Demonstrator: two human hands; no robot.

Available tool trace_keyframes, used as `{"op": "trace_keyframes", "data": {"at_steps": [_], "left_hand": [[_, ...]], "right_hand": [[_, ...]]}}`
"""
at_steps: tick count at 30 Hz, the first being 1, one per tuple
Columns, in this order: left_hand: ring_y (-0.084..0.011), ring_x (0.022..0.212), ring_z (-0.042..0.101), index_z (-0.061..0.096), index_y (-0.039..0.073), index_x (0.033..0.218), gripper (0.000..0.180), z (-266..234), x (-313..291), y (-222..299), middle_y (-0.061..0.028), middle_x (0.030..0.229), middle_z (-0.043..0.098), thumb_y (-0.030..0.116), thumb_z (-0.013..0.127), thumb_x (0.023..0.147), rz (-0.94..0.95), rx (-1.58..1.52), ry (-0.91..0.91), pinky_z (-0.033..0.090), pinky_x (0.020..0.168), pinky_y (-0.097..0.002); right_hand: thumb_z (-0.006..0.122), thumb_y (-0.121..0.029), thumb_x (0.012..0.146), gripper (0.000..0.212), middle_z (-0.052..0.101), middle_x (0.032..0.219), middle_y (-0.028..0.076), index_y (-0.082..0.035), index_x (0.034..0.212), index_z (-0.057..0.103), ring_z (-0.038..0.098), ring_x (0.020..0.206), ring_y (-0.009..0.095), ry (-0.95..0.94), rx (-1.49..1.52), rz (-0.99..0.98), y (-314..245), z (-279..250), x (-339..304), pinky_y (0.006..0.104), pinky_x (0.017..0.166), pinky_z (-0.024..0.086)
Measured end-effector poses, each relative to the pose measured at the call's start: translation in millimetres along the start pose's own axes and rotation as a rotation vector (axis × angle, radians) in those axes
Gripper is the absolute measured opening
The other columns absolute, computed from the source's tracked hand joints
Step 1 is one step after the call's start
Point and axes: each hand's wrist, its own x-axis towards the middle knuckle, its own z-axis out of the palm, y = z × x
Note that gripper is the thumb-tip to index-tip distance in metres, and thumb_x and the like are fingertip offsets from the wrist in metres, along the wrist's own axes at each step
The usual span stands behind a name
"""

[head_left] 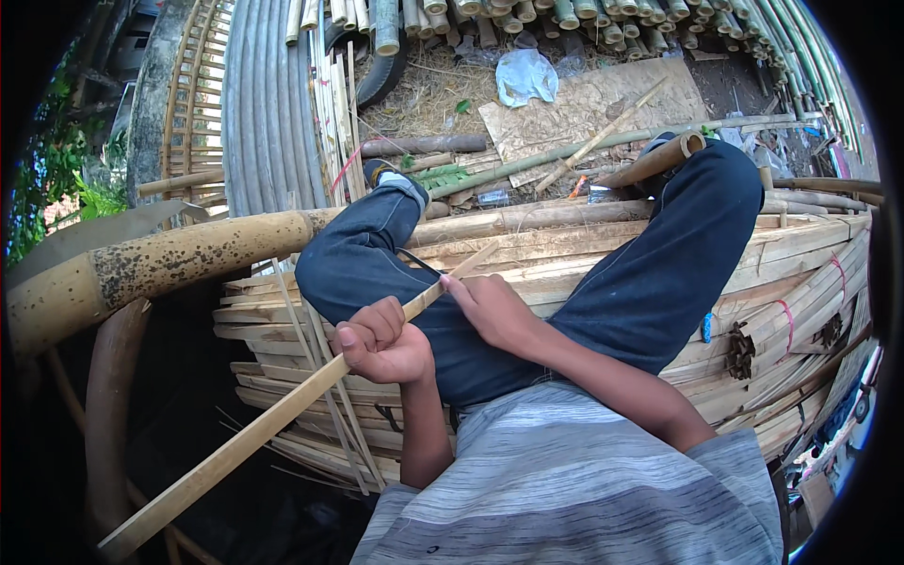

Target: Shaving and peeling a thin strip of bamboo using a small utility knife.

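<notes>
A long, flat bamboo strip (235, 441) runs slantwise across my lap, from the lower left up to a point between my knees. My left hand (384, 347) is wrapped around it, thumb on top, fairly close to its upper end. Just beyond, my right hand (494, 313) is closed on a knife. Its narrow dark blade (419, 263) crosses the strip near the fingertips and points to the upper left; the handle is hidden in the palm. The strip's tip (485, 252) sticks out past the right hand.
I sit on bundled split bamboo (782, 273). A thick speckled bamboo pole (188, 252) lies at left, with thin strips (325, 386) beside my leg. Farther off are a bamboo pole pile (603, 24), corrugated sheeting (268, 104), a tyre (384, 75) and a plastic bag (525, 77).
</notes>
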Motion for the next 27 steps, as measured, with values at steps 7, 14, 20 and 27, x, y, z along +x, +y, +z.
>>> {"op": "trace_keyframes", "data": {"at_steps": [7, 14, 20, 27], "left_hand": [[-0.0067, 0.041, 0.011, 0.021, 0.016, 0.059, 0.046, -0.9, -0.1, 0.2, 0.0045, 0.046, 0.020, 0.029, 0.039, 0.099, -0.017, -0.040, -0.079, 0.011, 0.042, -0.0259], [-0.0055, 0.037, 0.012, 0.024, 0.017, 0.059, 0.045, -18.6, 5.1, 5.7, 0.0055, 0.044, 0.020, 0.028, 0.043, 0.098, 0.017, -0.120, -0.356, 0.011, 0.038, -0.0235], [-0.0046, 0.031, 0.013, 0.021, 0.016, 0.056, 0.048, -21.7, 11.3, 2.2, 0.0060, 0.040, 0.019, 0.030, 0.045, 0.096, 0.026, -0.148, -0.463, 0.011, 0.032, -0.0227], [-0.0046, 0.031, 0.013, 0.021, 0.015, 0.056, 0.048, -12.9, 12.0, 3.0, 0.0061, 0.039, 0.019, 0.028, 0.046, 0.095, 0.024, -0.169, -0.474, 0.012, 0.031, -0.0216]], "right_hand": [[0.034, -0.041, 0.102, 0.061, 0.057, 0.064, 0.027, 0.006, 0.074, 0.062, 0.060, 0.065, 0.045, 0.030, -0.115, 0.114, 49.0, 3.9, 19.7, 0.0503, 0.065, 0.048], [0.036, -0.041, 0.101, 0.063, 0.059, 0.066, 0.030, 0.009, 0.073, 0.061, 0.061, 0.071, 0.048, -0.032, -0.028, 0.029, 11.5, -4.2, 7.0, 0.0526, 0.068, 0.048], [0.037, -0.042, 0.101, 0.065, 0.056, 0.067, 0.034, 0.013, 0.074, 0.059, 0.059, 0.070, 0.050, -0.065, -0.076, 0.163, 26.7, -12.8, 18.1, 0.0517, 0.068, 0.047], [0.036, -0.043, 0.101, 0.067, 0.055, 0.067, 0.033, 0.012, 0.069, 0.056, 0.058, 0.074, 0.050, -0.046, -0.019, 0.260, 45.6, -15.2, 24.9, 0.0532, 0.074, 0.044]]}}
